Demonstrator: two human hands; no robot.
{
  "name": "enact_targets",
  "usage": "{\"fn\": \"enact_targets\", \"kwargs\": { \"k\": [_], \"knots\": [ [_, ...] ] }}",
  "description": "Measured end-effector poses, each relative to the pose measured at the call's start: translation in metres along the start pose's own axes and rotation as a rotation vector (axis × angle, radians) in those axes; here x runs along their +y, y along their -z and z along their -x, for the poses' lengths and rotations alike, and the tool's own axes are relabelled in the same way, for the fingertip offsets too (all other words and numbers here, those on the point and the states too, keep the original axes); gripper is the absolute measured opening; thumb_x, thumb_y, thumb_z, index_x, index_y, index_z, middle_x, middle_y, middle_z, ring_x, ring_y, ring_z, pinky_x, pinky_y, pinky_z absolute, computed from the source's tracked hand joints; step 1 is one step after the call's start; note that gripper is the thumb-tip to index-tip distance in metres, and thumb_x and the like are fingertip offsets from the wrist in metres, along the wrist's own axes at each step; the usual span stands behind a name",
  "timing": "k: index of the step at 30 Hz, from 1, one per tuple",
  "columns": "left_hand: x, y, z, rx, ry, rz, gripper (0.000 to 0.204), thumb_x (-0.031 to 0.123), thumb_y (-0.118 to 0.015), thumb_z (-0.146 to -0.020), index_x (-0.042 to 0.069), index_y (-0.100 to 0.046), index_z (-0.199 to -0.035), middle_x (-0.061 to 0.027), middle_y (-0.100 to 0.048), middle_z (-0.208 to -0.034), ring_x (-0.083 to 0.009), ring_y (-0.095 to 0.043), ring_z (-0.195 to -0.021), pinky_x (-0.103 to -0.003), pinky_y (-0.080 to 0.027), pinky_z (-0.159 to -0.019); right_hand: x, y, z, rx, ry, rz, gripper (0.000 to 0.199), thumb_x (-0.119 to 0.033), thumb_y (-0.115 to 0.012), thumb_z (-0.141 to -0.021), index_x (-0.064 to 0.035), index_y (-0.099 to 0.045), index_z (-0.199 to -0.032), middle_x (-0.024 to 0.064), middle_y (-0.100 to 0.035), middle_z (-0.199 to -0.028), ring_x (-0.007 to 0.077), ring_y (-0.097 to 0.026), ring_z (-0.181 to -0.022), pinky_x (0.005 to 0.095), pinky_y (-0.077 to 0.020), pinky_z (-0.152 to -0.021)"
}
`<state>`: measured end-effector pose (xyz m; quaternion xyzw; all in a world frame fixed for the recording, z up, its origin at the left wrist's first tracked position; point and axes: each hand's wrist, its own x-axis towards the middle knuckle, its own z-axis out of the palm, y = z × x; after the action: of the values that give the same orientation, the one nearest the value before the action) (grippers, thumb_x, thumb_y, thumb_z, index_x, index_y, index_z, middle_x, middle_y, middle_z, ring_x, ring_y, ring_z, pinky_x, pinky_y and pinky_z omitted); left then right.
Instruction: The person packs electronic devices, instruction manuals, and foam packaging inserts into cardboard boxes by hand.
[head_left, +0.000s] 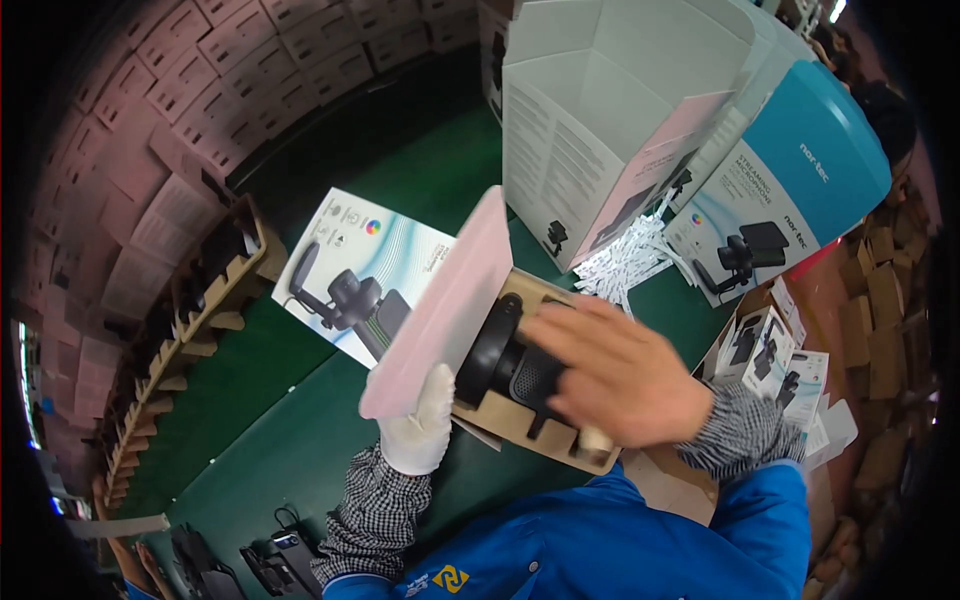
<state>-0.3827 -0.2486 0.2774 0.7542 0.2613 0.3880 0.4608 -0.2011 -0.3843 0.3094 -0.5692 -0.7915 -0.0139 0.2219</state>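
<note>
My left hand (417, 425), in a white glove, grips the lower edge of a raised pale pink-white panel (445, 310), its thumb on the near face; the other fingers are hidden behind. The panel stands beside a brown cardboard tray (510, 418), looking like its box's lid. In the tray lies a black microphone (490, 350) with a round body and a mesh-faced part. My bare right hand (620, 375) is spread over the tray's right part, fingers stretched out and partly blurred. It covers part of the microphone. Whether the fingers press on it cannot be told.
A printed white box (350, 275) lies left of the panel. Beyond stand a large open carton (575, 140) and a blue-white box (780, 190), with white paper strips (635, 255) between. Smaller boxes (770, 360) crowd the right. Black devices (285, 555) lie at lower left.
</note>
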Motion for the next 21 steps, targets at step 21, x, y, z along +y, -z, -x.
{"fn": "enact_targets", "kwargs": {
  "k": [21],
  "knots": [
    [0.008,-0.002,-0.004,-0.124,-0.047,-0.23,0.045,0.007,-0.058,-0.068,-0.003,-0.051,-0.111,-0.0195,-0.056,-0.106,-0.0319,-0.057,-0.092,-0.038,-0.043,-0.086,0.004,-0.117,-0.004,0.357,-0.961,-1.506,0.015,-0.006,-0.048,-0.081,-0.0083,-0.049,-0.096,0.0023,-0.053,-0.075,0.0119,-0.047,-0.064,0.022,-0.0392,-0.06]
  ]
}}
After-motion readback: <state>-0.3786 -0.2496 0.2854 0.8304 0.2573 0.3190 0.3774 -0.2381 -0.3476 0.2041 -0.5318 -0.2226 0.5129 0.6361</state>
